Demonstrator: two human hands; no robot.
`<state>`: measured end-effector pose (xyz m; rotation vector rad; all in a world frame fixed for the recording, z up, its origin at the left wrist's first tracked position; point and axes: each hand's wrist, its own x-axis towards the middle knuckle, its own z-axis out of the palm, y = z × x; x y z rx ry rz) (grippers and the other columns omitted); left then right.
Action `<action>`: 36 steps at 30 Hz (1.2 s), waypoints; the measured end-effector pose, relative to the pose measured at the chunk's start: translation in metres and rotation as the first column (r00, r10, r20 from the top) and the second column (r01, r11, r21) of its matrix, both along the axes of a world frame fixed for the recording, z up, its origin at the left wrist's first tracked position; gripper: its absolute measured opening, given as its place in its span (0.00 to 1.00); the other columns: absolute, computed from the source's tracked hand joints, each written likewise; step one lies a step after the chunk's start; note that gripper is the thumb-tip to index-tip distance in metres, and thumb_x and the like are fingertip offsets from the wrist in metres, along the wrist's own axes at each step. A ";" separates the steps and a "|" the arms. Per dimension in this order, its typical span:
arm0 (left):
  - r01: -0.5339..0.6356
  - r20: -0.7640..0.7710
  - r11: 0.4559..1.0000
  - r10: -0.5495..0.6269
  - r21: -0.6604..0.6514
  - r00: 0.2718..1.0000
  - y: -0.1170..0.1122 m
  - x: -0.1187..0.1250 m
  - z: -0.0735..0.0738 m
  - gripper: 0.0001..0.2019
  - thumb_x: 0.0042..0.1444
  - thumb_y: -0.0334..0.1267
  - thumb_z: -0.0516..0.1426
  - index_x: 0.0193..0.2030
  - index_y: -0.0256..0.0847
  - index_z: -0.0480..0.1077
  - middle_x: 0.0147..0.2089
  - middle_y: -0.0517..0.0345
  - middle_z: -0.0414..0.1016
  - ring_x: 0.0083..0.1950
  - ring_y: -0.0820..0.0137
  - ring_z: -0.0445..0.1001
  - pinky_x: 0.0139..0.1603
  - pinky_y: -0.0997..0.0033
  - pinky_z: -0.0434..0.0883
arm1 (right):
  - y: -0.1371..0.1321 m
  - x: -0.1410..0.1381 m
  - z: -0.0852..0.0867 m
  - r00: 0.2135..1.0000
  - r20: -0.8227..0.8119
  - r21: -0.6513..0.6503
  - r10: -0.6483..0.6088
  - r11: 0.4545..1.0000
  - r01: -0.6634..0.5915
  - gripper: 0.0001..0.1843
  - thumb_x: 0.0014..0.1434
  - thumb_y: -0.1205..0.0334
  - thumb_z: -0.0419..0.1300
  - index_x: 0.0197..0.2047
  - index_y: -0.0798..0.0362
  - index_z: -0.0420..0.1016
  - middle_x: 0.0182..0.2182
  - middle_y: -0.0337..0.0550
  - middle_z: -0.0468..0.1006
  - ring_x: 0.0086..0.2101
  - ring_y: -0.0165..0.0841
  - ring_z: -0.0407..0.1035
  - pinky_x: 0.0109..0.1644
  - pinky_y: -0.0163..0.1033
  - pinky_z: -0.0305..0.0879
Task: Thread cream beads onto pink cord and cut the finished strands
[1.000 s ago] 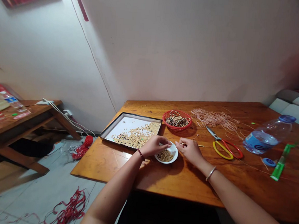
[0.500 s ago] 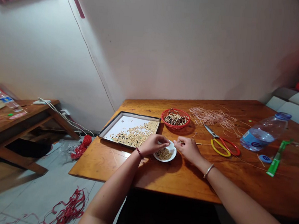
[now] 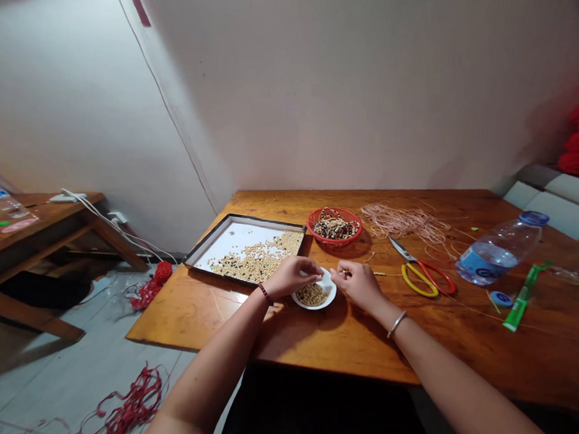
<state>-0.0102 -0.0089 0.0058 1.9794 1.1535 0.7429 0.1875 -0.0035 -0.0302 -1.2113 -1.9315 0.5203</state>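
Observation:
My left hand (image 3: 292, 276) is over the left rim of a small white bowl (image 3: 332, 294), fingertips pinched together; whatever they hold is too small to make out. Inside the bowl lie many small tan beads (image 3: 312, 295). Just right of the bowl, my right hand (image 3: 359, 284) is closed around a beaded string (image 3: 378, 273). A short row of beads sticks out behind its knuckles, and a few show at its fingers. Left of the hands, a black-rimmed white tray (image 3: 217, 241) carries loose tan and dark beads.
A red basket (image 3: 335, 243) of strung beads stands behind the bowl. Pink cord (image 3: 404, 224), scissors (image 3: 427, 279), a water bottle (image 3: 500, 253), a blue cap (image 3: 501, 298) and a green tube (image 3: 519, 305) lie rightward on the wooden table (image 3: 191, 323). Red ribbon (image 3: 129, 402) lies on the floor.
The whole view has shifted a little, so most things appear slightly further left. Both hands stay at the bowl in nearly the same pose, the right fingers slightly nearer its rim.

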 end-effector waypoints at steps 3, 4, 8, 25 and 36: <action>-0.001 0.002 1.000 0.001 -0.010 1.000 -0.001 0.000 0.001 0.13 0.52 0.42 0.62 0.37 0.33 0.76 0.37 0.48 0.79 0.37 0.69 0.76 0.39 0.72 0.71 | 0.000 0.000 -0.001 1.000 -0.009 0.012 0.000 1.000 0.000 0.17 0.55 0.56 0.56 0.18 0.53 0.61 0.15 0.34 0.61 0.19 0.25 0.54 0.25 0.33 0.47; 0.002 0.001 1.000 -0.002 -0.014 1.000 -0.001 0.000 0.001 0.13 0.52 0.43 0.61 0.37 0.33 0.76 0.37 0.48 0.79 0.37 0.69 0.76 0.39 0.72 0.71 | 0.001 -0.001 -0.001 1.000 -0.013 0.014 0.000 1.000 0.001 0.17 0.55 0.56 0.56 0.18 0.53 0.61 0.15 0.34 0.61 0.19 0.26 0.54 0.25 0.33 0.47; 0.005 -0.019 1.000 -0.006 -0.015 1.000 0.000 0.000 0.001 0.15 0.52 0.45 0.61 0.37 0.33 0.77 0.37 0.47 0.79 0.37 0.68 0.76 0.39 0.72 0.71 | 0.001 -0.001 -0.002 1.000 -0.016 0.009 0.008 1.000 -0.008 0.17 0.55 0.55 0.56 0.19 0.53 0.61 0.16 0.34 0.62 0.20 0.26 0.55 0.25 0.32 0.47; -0.010 -0.124 0.989 0.029 0.147 0.992 -0.002 0.003 0.000 0.16 0.56 0.49 0.58 0.36 0.36 0.75 0.34 0.54 0.78 0.34 0.71 0.74 0.36 0.75 0.67 | 0.001 -0.004 -0.007 0.985 -0.050 -0.067 0.164 0.984 -0.167 0.19 0.65 0.55 0.45 0.26 0.53 0.67 0.22 0.39 0.71 0.25 0.31 0.64 0.31 0.34 0.54; -0.050 -0.100 0.983 0.068 0.177 0.993 -0.004 0.004 -0.002 0.14 0.55 0.48 0.59 0.34 0.37 0.74 0.32 0.56 0.77 0.33 0.72 0.74 0.35 0.76 0.68 | 0.003 -0.005 -0.008 0.979 -0.133 -0.128 0.158 0.976 -0.175 0.21 0.64 0.52 0.45 0.24 0.53 0.66 0.21 0.39 0.70 0.26 0.31 0.64 0.31 0.34 0.55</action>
